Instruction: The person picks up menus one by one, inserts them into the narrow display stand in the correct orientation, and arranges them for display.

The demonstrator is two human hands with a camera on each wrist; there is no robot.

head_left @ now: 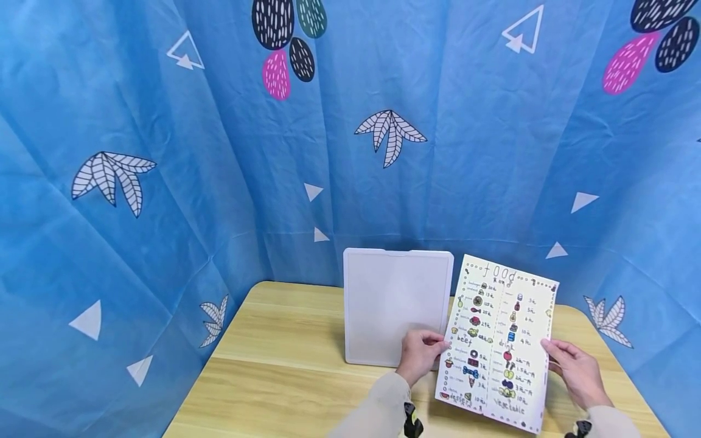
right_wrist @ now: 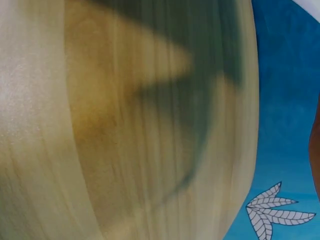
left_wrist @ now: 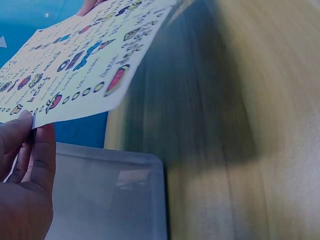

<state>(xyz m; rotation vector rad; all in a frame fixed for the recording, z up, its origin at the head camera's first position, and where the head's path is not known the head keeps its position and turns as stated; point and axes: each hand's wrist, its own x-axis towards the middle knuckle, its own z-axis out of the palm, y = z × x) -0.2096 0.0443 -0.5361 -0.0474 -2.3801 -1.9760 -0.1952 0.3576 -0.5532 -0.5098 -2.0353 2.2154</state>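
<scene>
A handmade paper menu (head_left: pixel 495 347) headed "food", with small coloured drawings, words and prices in two columns, is held up off the table, tilted. My left hand (head_left: pixel 420 354) pinches its left edge between thumb and fingers, which the left wrist view also shows. On the opposite edge, my right hand (head_left: pixel 577 370) grips the paper with the thumb in front and the fingers mostly hidden behind. Just left of the menu stands a flat white board (head_left: pixel 397 304) with rounded corners and a raised rim, near my left hand. The right wrist view shows almost none of the right hand.
A light wood-grain table (head_left: pixel 274 359) with rounded far corners lies beneath. Blue patterned curtain (head_left: pixel 339 164) hangs behind and along both sides, close to the table's edges. Shadows of the paper and hands fall on the tabletop.
</scene>
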